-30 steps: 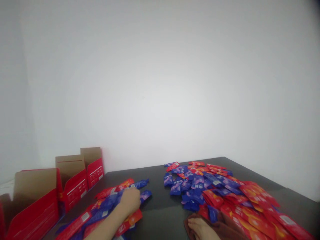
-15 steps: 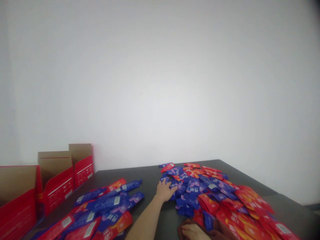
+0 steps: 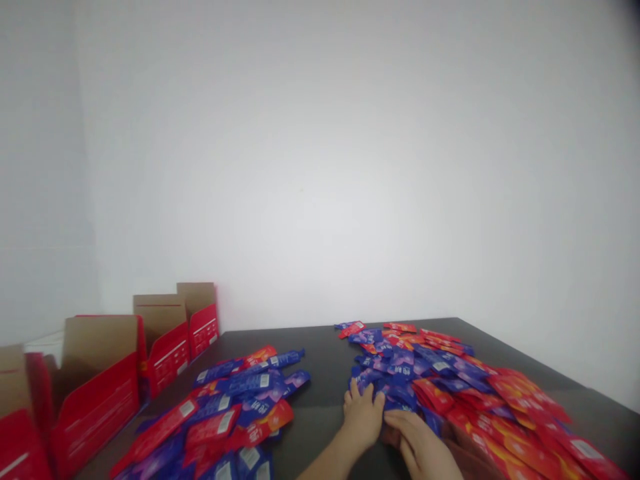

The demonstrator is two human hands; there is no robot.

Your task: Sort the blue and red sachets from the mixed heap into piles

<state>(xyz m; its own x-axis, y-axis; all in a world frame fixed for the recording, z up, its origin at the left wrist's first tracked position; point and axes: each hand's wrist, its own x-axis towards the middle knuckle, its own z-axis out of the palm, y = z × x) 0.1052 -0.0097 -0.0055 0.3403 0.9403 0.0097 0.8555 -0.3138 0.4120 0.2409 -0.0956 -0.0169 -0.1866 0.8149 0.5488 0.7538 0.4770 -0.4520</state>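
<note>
My left hand [image 3: 363,415] has its fingers spread over the near left edge of the pile, its tips touching blue-purple packets [image 3: 400,393]. Close beside it on the right is my right hand [image 3: 420,443], with fingers bent and pressed together, pointing left. Whatever lies under those fingers is hidden. Brown fabric [image 3: 465,450] shows around the right hand. Red-orange packets [image 3: 500,440] spread to the right of both hands, overlapping the blue ones.
A second heap of blue and red packets [image 3: 250,393] lies on the left of the dark table [image 3: 320,370]. Open red boxes with brown cardboard insides [image 3: 100,393] stand in a row along the left side. A white wall [image 3: 320,167] rises behind.
The view has turned left, showing more boxes. My left hand has drawn nearer along the blue packets. My right hand has come up from the bottom edge beside it.
</note>
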